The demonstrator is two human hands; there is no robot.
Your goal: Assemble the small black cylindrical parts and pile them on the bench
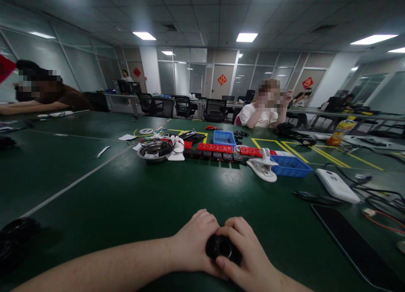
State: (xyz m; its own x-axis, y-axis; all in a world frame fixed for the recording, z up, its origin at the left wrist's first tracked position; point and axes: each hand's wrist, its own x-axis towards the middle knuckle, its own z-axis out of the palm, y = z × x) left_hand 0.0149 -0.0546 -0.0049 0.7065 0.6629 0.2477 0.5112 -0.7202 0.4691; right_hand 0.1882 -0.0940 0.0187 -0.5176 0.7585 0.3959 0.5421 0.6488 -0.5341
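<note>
From where I stand: left hand (198, 239) clamped on black round part (218, 249), low over green table (142, 199); red door sign (222, 80), characters unclear; right hand (249, 252) clamped opposite; bottle (337, 136), yellow label (346, 124) illegible.

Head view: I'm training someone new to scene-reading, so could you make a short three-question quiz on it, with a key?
1. True or false: the left hand and right hand both hold the black round object.
2. What colour is the tray beside the white clip? A yellow, B blue, C red.
3. Fill in: in the picture, the metal bowl is to the ____ of the drink bottle.

Key: 1 true; 2 B; 3 left.
</note>
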